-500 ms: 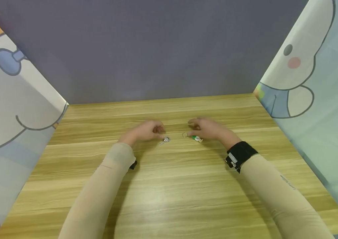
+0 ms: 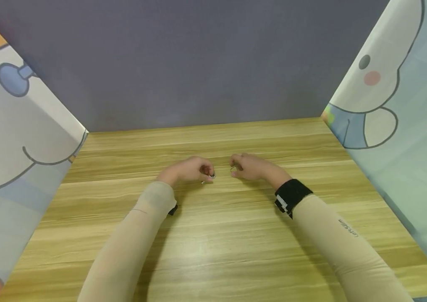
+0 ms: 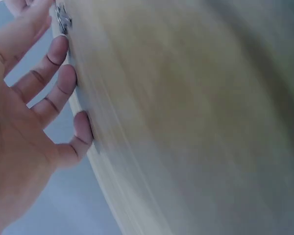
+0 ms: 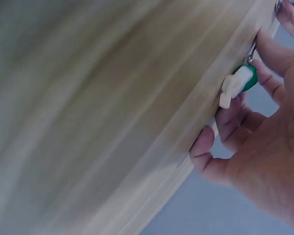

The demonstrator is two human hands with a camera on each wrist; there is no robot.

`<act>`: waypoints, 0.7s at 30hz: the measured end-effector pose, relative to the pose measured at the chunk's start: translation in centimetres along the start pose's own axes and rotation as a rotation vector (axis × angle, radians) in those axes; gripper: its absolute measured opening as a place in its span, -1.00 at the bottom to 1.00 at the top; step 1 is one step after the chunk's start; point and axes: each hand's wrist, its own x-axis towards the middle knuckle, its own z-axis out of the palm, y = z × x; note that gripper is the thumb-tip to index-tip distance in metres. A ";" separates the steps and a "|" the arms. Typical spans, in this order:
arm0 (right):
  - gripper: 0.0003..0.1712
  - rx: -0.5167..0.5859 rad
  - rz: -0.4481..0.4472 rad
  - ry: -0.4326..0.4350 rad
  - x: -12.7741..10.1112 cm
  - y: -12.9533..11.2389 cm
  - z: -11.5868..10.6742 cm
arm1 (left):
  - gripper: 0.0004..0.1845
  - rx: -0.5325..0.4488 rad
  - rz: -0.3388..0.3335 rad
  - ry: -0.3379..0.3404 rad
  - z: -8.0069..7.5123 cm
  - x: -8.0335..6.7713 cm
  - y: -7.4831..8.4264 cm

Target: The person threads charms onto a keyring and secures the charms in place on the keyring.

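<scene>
While both sleeved forearms reach toward twelve o'clock over the desk [image 2: 213, 247], the work looks best done with small, steady pinches, each piece kept low against the wood so nothing skids. On the left hand [image 2: 187, 170], the thumb and forefinger pinch the small silver key [image 2: 210, 177]; its other fingers [image 3: 63, 81] lie loosely spread. At three o'clock from it, the right hand [image 2: 252, 167] curls round the key ring [image 2: 233, 169], whose green and white charm [image 4: 239, 84] sits against the fingertips. Key and ring lie near each other, not touching.
</scene>
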 end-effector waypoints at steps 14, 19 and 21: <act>-0.69 0.023 0.056 -0.053 0.3 -0.6 -0.4 | -0.87 0.103 -0.026 0.015 0.2 0.3 0.2; -0.71 0.055 0.050 -0.059 0.3 -0.3 -0.5 | -0.84 0.057 -0.012 0.034 -0.1 0.3 -0.2; -0.73 0.052 0.041 -0.056 0.4 -0.1 -0.5 | -0.87 0.032 0.008 0.061 -0.3 0.2 -0.4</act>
